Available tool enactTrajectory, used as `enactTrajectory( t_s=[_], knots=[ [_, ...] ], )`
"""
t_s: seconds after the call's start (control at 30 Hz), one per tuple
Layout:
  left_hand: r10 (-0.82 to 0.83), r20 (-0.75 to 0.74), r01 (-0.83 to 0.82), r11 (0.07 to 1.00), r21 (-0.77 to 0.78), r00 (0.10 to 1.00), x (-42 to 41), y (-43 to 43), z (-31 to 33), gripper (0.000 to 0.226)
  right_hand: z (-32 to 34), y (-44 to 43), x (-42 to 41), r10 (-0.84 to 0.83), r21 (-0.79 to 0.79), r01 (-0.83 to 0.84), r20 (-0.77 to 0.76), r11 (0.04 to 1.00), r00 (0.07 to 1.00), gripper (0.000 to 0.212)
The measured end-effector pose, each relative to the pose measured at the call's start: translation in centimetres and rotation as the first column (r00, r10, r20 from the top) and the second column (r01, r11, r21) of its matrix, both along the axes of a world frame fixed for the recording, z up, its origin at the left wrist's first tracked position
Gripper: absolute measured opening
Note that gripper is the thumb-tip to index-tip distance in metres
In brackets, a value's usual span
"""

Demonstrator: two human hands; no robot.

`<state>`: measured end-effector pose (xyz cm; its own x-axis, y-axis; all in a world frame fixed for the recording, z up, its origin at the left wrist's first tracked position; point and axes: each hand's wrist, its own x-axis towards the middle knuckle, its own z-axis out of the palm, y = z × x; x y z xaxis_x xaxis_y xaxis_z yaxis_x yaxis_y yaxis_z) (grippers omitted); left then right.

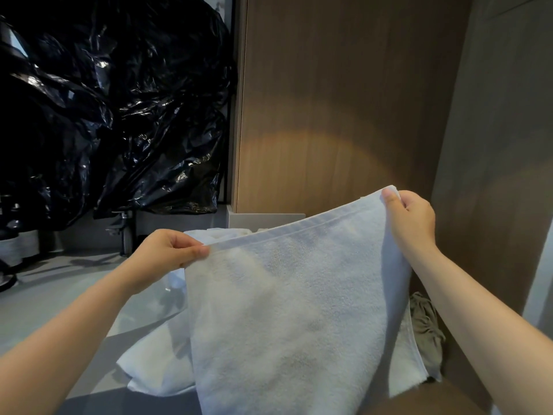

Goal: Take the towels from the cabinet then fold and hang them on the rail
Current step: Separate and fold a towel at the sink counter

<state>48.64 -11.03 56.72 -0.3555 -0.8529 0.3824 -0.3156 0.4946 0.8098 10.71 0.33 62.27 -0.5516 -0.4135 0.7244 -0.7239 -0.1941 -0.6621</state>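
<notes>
Now | left hand (167, 253), right hand (413, 220) pinch towel (284, 310) at top corners, apart | wood panel (344, 100) behind, counter (59, 295) left

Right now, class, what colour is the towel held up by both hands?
White, plain terry towel; seen best in the head view.

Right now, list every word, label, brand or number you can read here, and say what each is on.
No readable text in this view.
White towel, pinched at its top hem by the left hand and the right hand: no tag or print shows.
Black plastic sheet and wooden panel: no lettering.
</notes>
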Motion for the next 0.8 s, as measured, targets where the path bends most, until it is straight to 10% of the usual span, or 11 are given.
enactTrajectory(
  t_s=[0.33,0.6,0.8],
  knots=[
    [-0.034,0.039,0.036,0.998,-0.056,0.999,0.9,3.7,3.9,0.020,1.4,3.0,-0.2,-0.101,-0.046,0.100,-0.035,0.994,0.994,0.047],
    [-0.034,-0.278,-0.016,0.985,-0.174,0.960,1.8,7.2,7.3,0.030,3.4,7.0,0.4,-0.103,-0.126,0.094,-0.066,0.988,0.993,0.050],
    [-0.133,0.062,0.138,0.986,-0.096,0.989,2.2,9.2,8.3,0.032,4.3,8.1,1.3,-0.067,-0.111,0.059,-0.066,0.992,0.996,0.050]
  ],
)
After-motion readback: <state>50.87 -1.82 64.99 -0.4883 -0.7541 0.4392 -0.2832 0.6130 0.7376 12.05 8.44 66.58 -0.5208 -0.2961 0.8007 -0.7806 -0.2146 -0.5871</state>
